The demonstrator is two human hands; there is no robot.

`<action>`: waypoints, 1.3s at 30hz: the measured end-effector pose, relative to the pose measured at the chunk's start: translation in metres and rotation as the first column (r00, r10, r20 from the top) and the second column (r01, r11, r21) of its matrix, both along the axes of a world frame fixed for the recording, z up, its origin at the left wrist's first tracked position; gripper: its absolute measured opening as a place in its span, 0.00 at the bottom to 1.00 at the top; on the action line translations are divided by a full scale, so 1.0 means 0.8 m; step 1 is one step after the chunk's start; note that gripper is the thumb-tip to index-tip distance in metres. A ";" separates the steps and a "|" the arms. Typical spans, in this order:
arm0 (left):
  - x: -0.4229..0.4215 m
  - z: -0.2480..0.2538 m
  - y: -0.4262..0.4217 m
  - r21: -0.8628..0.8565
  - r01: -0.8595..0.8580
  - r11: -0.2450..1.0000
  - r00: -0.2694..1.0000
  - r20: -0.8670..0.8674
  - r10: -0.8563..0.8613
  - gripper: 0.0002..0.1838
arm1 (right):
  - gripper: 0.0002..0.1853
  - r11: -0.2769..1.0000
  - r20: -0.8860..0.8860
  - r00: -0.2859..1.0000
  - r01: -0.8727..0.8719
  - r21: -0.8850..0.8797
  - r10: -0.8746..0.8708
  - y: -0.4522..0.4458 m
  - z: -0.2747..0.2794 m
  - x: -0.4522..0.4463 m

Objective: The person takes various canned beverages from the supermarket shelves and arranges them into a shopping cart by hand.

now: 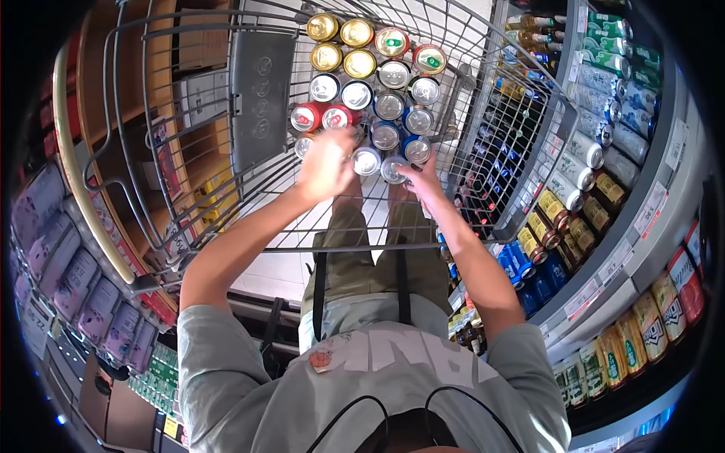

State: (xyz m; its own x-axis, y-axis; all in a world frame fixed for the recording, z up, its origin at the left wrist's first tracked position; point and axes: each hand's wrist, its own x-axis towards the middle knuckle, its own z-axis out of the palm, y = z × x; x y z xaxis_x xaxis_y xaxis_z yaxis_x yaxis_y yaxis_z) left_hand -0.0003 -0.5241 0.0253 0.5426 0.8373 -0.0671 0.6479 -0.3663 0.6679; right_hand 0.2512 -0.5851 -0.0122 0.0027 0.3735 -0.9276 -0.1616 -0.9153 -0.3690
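Observation:
Rows of drink cans stand upright in a wire shopping cart (340,248), lids facing up. Gold cans (356,32) and red-rimmed cans with green tabs (430,59) are at the far end, with silver-lidded cans (356,94) in the middle. My left hand (330,166) is over the near left cans, by a red can (336,117); its fingers are curled and blurred, and what lies under them is hidden. My right hand (424,183) has its thumb against a silver-lidded can (393,169) at the near edge, its fingers beside a blue can (417,149).
Shelves of cans (581,162) and bottles (502,158) line the right side. A wooden shelf unit (113,106) stands on the left, with purple packs (91,294) below it. A grey panel (260,94) forms part of the cart's left side.

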 end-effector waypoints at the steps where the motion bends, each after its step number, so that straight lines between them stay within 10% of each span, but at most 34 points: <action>1: -0.008 0.008 0.011 0.093 -0.152 0.984 0.988 -0.004 0.153 0.27 | 0.68 1.000 0.034 0.999 -0.004 0.019 0.003 0.003 0.006 -0.004; 10: -0.049 -0.046 0.029 -0.441 -0.681 0.585 0.712 -0.213 0.669 0.45 | 0.72 0.996 0.173 0.983 -0.065 0.062 0.054 0.009 0.005 -0.024; 14: -0.052 -0.068 0.015 -0.204 -0.594 0.778 0.804 -0.187 0.564 0.47 | 0.71 0.981 0.244 0.968 -0.100 0.168 0.056 -0.005 -0.018 -0.018; 19: -0.060 -0.079 0.011 -0.377 -0.492 0.785 0.867 -0.135 0.479 0.43 | 0.69 0.971 0.158 0.987 -0.061 0.231 0.024 -0.002 -0.009 -0.018; 29: -0.088 -0.098 0.017 -0.878 -0.229 0.420 0.634 0.193 0.749 0.42 | 0.65 0.923 0.189 0.969 -0.214 0.321 0.159 0.016 0.012 -0.017; 39: -0.072 -0.070 0.023 -0.919 -0.202 0.338 0.626 0.144 0.766 0.40 | 0.61 0.933 0.095 0.985 -0.169 0.319 0.146 0.018 0.009 -0.009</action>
State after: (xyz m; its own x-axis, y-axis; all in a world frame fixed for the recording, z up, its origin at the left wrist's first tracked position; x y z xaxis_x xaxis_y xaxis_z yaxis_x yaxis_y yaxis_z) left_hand -0.0582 -0.5060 -0.0306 0.2213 0.6621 -0.7160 -0.0234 0.7376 0.6749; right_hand 0.2442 -0.5710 -0.0048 -0.0219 0.6546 -0.7557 0.0112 -0.7557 -0.6549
